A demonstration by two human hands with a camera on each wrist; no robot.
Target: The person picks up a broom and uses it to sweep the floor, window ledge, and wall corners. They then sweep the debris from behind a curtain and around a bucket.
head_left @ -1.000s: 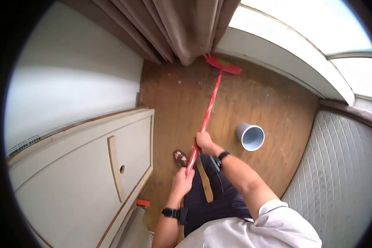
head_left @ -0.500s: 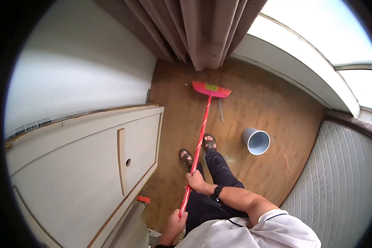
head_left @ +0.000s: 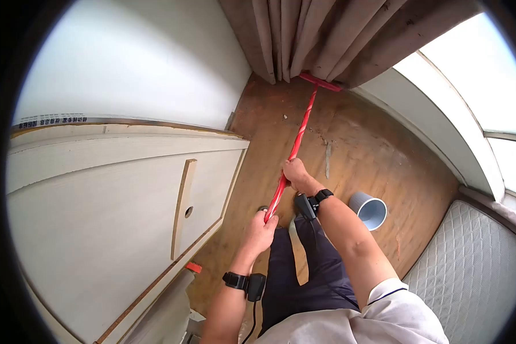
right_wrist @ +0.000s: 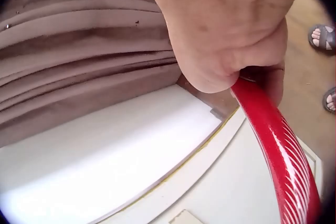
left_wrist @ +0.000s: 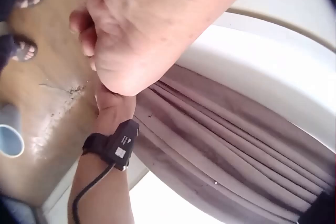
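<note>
A long broom (head_left: 305,123) with a red-and-white striped handle reaches across the wooden floor, its pink head (head_left: 327,85) against the hem of the brown curtain (head_left: 304,40). My left hand (head_left: 261,232) grips the handle near its top end. Further down, my right hand (head_left: 296,172) is wrapped round the same handle. In the right wrist view the red handle (right_wrist: 275,145) runs out from the curled right hand (right_wrist: 226,40). The left wrist view shows the left hand (left_wrist: 142,29) large, its fingers curled under, with the other hand just beyond.
A grey-blue bucket (head_left: 358,200) lies tipped on the floor at the right, near a quilted mattress (head_left: 470,258). White panels (head_left: 126,218) lean along the left. A thin strip (head_left: 328,160) and small bits of debris lie on the floor.
The broom head came back from the curtain toward my feet, bristles showing, and has since gone out again to the curtain hem. Both hands kept their hold and moved forward with it.
</note>
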